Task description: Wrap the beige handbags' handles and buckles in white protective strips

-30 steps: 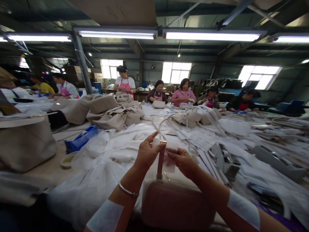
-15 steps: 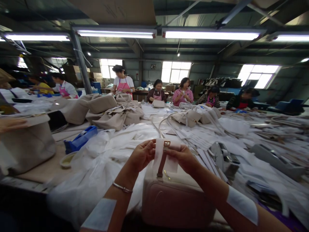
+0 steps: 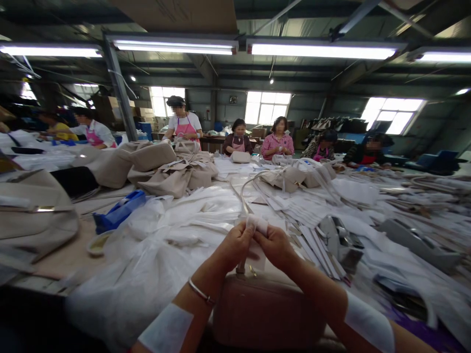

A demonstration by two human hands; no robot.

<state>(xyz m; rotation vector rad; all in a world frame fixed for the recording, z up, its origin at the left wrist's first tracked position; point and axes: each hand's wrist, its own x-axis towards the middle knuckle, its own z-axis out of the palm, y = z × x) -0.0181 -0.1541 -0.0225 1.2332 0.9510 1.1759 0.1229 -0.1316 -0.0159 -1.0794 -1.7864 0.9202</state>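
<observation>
A pink handbag stands upright on the table just in front of me. Its strap rises from the top, and its upper end is covered by a strip of white paper. My left hand and my right hand meet above the bag, both closed around the paper-wrapped strap end, fingertips touching. The buckle is hidden under the paper and my fingers. A silver bangle sits on my left wrist.
White wrapping sheets cover the table ahead. Beige bags pile at the middle left, one large beige bag at the far left. A blue tape dispenser lies left. Several seated workers line the far side.
The gold buckle was showing at the strap's top; the white paper has since been folded over it, and both hands have closed together around it, slightly lower.
</observation>
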